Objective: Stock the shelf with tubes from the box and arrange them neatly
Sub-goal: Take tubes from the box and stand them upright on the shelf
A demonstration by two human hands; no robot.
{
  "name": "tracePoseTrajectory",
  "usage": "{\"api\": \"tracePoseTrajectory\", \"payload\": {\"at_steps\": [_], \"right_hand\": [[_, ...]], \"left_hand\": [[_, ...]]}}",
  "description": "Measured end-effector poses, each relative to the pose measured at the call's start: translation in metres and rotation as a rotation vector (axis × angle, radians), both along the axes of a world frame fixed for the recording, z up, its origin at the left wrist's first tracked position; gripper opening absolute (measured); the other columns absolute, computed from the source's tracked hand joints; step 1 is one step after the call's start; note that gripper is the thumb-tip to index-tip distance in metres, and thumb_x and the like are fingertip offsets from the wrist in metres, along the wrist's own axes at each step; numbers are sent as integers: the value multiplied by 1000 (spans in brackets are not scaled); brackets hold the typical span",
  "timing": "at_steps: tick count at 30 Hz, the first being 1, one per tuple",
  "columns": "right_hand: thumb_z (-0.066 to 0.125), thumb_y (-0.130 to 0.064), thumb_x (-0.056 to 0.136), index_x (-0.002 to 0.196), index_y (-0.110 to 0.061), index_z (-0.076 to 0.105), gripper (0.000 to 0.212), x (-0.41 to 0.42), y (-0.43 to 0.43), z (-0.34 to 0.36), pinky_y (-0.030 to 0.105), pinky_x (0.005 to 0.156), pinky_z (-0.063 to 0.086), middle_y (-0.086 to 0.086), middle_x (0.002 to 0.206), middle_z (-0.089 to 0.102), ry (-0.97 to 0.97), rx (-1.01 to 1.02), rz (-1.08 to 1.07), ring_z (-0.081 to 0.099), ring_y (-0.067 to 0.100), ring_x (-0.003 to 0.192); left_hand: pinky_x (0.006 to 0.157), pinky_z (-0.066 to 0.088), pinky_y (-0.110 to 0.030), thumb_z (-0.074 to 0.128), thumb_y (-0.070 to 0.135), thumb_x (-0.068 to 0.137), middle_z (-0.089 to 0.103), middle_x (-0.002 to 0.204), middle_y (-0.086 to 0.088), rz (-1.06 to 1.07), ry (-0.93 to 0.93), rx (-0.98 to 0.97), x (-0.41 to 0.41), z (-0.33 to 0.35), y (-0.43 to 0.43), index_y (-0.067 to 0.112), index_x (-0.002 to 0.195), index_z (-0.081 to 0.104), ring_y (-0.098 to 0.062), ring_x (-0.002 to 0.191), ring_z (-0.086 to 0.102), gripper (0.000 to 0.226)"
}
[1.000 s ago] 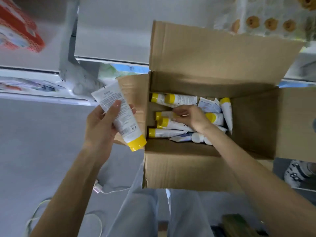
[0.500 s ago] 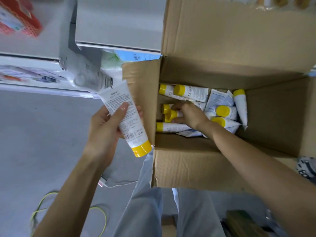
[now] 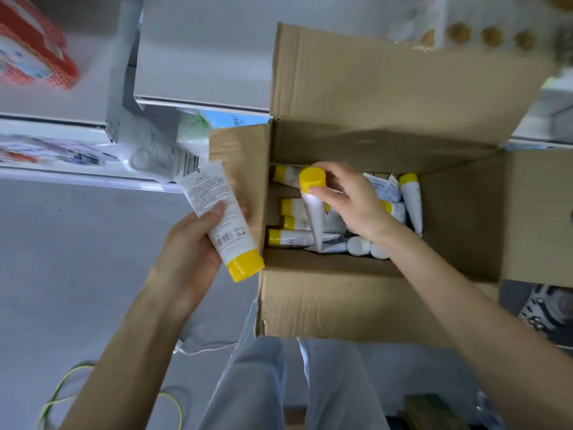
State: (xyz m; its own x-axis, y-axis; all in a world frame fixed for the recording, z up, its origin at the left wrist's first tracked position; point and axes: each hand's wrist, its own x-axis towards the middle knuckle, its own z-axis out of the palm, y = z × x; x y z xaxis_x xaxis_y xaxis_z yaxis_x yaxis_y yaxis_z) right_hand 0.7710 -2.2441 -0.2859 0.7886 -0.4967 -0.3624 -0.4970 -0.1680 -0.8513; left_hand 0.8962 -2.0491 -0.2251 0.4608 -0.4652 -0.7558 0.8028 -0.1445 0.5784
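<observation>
Left hand (image 3: 186,252): tube (image 3: 220,218) gripped beside box (image 3: 341,299).
Right hand (image 3: 350,203): second tube (image 3: 313,209) pinched, raised over box.
Box: many tubes (image 3: 294,238) not yet shelved.

Left hand (image 3: 189,243) at frame centre-left grips a white yellow-capped plastic tube (image 3: 221,220); right hand (image 3: 350,203), right of centre, pinches another yellow-capped white tube (image 3: 313,206).

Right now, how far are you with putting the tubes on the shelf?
Done: no tubes show on the shelf yet. In hand: the left hand holds one tube beside the box, and the right hand grips a second tube, cap up, inside it. Left: several other tubes lie loose in the box, waiting to be shelved and lined up.
</observation>
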Motion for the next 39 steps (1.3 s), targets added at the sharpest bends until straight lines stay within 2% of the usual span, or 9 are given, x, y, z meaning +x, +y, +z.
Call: {"api": "tracePoseTrajectory", "payload": {"at_steps": [5, 10, 14, 18, 23, 26, 28, 32, 39], "right_hand": [[59, -2, 88, 107, -9, 56, 20, -23, 6, 77, 13, 78, 46, -1, 97, 63, -209, 250, -359, 61, -5, 85], [55, -5, 91, 103, -16, 55, 16, -48, 3, 146, 15, 71, 50, -4, 96, 64, -333, 318, -566, 62, -3, 84], [57, -13, 89, 117, -25, 55, 30, -66, 1, 208, 26, 83, 51, -5, 107, 62, -419, 239, -535, 59, 5, 98], [58, -16, 87, 109, -24, 57, 24, -82, 1, 271, 18, 80, 46, -4, 104, 58, -512, 49, -564, 56, 3, 92], [60, -5, 87, 107, -22, 55, 27, -98, 1, 329, 32, 83, 49, -21, 92, 64, -648, 70, -686, 59, -2, 88], [57, -3, 86, 107, -21, 54, 28, -101, 5, 352, 26, 82, 52, -21, 92, 65, -723, 92, -736, 60, -3, 90], [57, 0, 86, 106, -17, 53, 26, -102, 7, 361, 18, 76, 52, -18, 91, 65, -764, 111, -743, 61, -2, 88], [57, 10, 82, 106, -3, 50, 28, -106, 5, 382, 20, 79, 52, 2, 102, 66, -827, 143, -672, 64, 6, 94], [69, 10, 76, 104, -5, 59, 34, -105, -15, 400, 16, 80, 49, -3, 105, 70, -715, 74, -396, 65, 7, 101]], "left_hand": [[70, 57, -25, 52, 9, 88, 71, 97, -4, -3, -21, 9, -17, 27, -11, 9, 112, 61, -12, 85, 69, 25], [67, 58, -28, 49, 10, 92, 72, 97, -6, -17, -63, -61, -28, 85, -24, 10, 112, 58, -15, 83, 70, 22], [66, 58, -29, 50, 11, 92, 71, 100, -9, -50, -122, -101, -35, 140, -34, 9, 120, 55, -18, 86, 69, 28], [74, 59, -35, 49, 10, 93, 70, 107, -14, -68, -193, -131, -46, 194, -43, 9, 123, 53, -24, 91, 68, 30], [79, 57, -40, 50, 13, 92, 68, 111, -17, -43, -218, -205, -55, 250, -58, 7, 121, 54, -28, 98, 67, 30], [78, 56, -44, 50, 11, 93, 68, 109, -17, 7, -177, -289, -60, 284, -75, 9, 115, 55, -31, 94, 68, 23], [77, 56, -46, 50, 10, 92, 68, 105, -14, 37, -171, -351, -63, 304, -85, 9, 111, 56, -30, 88, 70, 19], [76, 57, -44, 53, 7, 90, 69, 105, -13, 71, -225, -430, -66, 333, -95, 7, 112, 56, -26, 81, 71, 23], [67, 59, -35, 61, 3, 81, 65, 115, -17, 143, -241, -466, -58, 363, -111, 2, 121, 54, -23, 86, 70, 41]]}}
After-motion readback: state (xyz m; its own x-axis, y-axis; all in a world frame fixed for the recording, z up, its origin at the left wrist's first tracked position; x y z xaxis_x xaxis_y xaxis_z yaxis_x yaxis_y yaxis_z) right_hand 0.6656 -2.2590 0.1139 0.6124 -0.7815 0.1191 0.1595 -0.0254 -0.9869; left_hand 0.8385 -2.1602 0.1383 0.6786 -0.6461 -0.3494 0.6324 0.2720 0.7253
